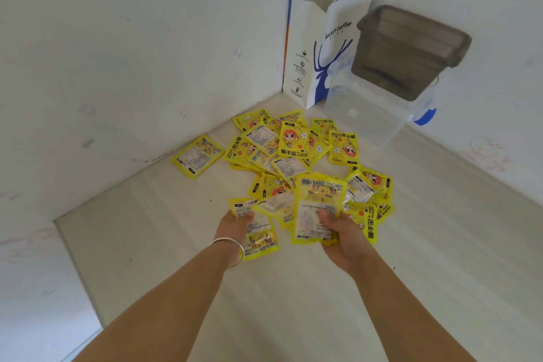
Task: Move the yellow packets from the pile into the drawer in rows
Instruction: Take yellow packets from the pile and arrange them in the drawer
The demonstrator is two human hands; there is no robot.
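Observation:
A pile of several yellow hand-warmer packets [296, 150] lies on the pale surface near the corner of the white walls. My right hand [340, 235] grips a yellow packet [318, 200] by its near end, thumb on top, lifted over the pile's near edge. My left hand [235, 226], a silver bangle on its wrist, holds another yellow packet [258, 232] at the pile's near left. One packet [198, 156] lies apart to the left. No drawer shows in the head view.
A white and blue paper bag [320, 47] stands in the corner. Beside it a clear plastic box [379, 114] with a blue clip carries a smoky grey bin [411, 50]. White walls close in left and right. Pale floor [164, 244] stretches toward me.

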